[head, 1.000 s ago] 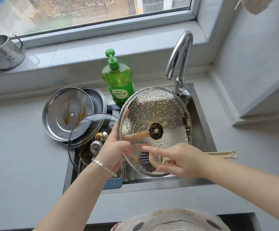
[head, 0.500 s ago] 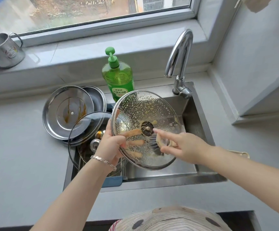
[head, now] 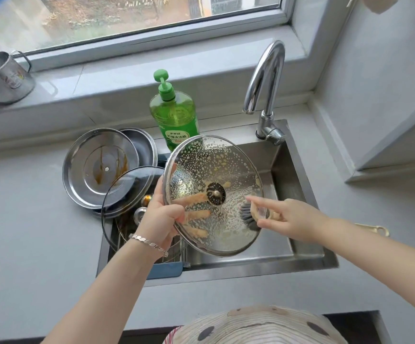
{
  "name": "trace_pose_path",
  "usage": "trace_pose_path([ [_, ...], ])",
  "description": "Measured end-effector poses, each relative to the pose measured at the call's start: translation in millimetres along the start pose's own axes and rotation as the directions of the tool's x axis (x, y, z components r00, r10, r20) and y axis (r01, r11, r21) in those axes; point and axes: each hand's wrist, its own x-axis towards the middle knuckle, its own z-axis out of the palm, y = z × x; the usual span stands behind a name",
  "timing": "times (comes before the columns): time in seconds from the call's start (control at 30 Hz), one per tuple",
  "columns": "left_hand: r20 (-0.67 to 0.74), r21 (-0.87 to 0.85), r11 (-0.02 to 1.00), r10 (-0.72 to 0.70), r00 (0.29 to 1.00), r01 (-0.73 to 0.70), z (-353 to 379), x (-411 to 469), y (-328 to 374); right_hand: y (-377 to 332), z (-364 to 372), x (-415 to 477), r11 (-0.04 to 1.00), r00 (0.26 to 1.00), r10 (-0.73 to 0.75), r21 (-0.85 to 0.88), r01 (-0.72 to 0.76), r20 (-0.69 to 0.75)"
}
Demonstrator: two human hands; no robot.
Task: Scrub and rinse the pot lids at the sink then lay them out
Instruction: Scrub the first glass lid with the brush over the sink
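Head view. The left hand [head: 161, 219] grips the soapy lid [head: 213, 170] by its left rim, thumb on the near face and fingers visible through the glass behind it. The soapy lid is held tilted above the sink [head: 300, 194], its centre disc and screw facing the camera and its surface covered in suds and droplets. The right hand [head: 293, 219] is closed round the brush [head: 247, 214], index finger extended along its head; the bristles touch the lower right part of the soapy lid. A bracelet [head: 149, 243] sits on the left wrist.

At the left of the sink, a stained steel lid [head: 99, 167] leans across the sink edge and counter [head: 27, 219], overlapping a second steel lid [head: 144, 147] behind it. A dark-rimmed glass lid [head: 129, 192] leans in front of both, just beside the left hand. A green soap bottle [head: 174, 112] stands at the far edge of the sink, partly behind the soapy lid. The tap [head: 266, 90] rises at the far right corner; no water is seen running. A metal mug [head: 3, 78] sits on the sill, far left.
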Motion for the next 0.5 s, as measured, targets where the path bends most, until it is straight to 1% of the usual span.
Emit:
trace_pose_path([
  [0.03, -0.004, 0.005, 1.0, -0.003, 1.0, 0.003, 1.1, -0.1, -0.5, 1.0, -0.4, 0.4, 0.999, 0.999, 0.035, 0.007, -0.035, -0.004],
  [0.07, -0.007, 0.004, 1.0, -0.006, 1.0, 0.006, 1.9, 0.1, -1.4, -4.4, 2.0, 0.5, 1.0, 1.0, 0.017, 0.022, -0.017, 0.014],
  [0.1, -0.008, -0.001, 1.0, -0.007, 1.0, 0.007, 2.4, 0.4, -2.1, -13.0, 7.6, -0.5, 0.999, 0.998, -0.03, 0.032, 0.028, 0.058],
  [0.13, -0.004, -0.007, 1.0, -0.008, 1.0, 0.008, 2.1, 0.3, -2.2, -19.2, 12.2, -2.9, 0.997, 0.991, -0.077, 0.029, 0.074, 0.105],
  [0.17, 0.003, -0.011, 1.0, -0.011, 1.0, 0.011, 1.1, 0.0, -1.8, -17.9, 11.3, -4.8, 0.996, 0.989, -0.085, -0.001, 0.086, 0.119],
  [0.2, 0.011, -0.011, 1.0, -0.017, 1.0, 0.017, 0.2, -0.7, -1.0, -10.9, 4.1, -4.4, 0.998, 0.994, -0.044, -0.046, 0.049, 0.102],
  [0.23, 0.019, -0.01, 1.0, -0.026, 0.999, 0.026, 0.1, -1.7, -0.4, -1.1, -6.0, -1.1, 0.997, 0.998, 0.024, -0.075, -0.019, 0.059],
  [0.3, 0.045, -0.023, 0.998, -0.052, 0.998, 0.053, 2.9, -3.2, -1.7, 10.1, -25.5, 11.2, 0.985, 0.989, 0.132, -0.102, -0.138, -0.061],
  [0.37, 0.078, -0.05, 0.996, -0.074, 0.994, 0.078, 8.4, -4.8, -5.0, 4.7, -34.7, 24.2, 0.973, 0.969, 0.174, -0.124, -0.197, -0.176],
  [0.43, 0.101, -0.081, 0.993, -0.077, 0.992, 0.086, 11.2, -3.9, -7.1, -2.8, -31.7, 30.5, 0.967, 0.937, 0.205, -0.087, -0.238, -0.282],
  [0.47, 0.099, -0.101, 0.992, -0.07, 0.993, 0.08, 11.1, -3.0, -6.9, -5.2, -26.8, 28.8, 0.969, 0.937, 0.207, -0.077, -0.236, -0.281],
  [0.5, 0.086, -0.118, 0.991, -0.056, 0.995, 0.066, 9.2, -1.8, -6.6, -8.5, -22.2, 24.5, 0.973, 0.953, 0.195, -0.079, -0.218, -0.23],
])
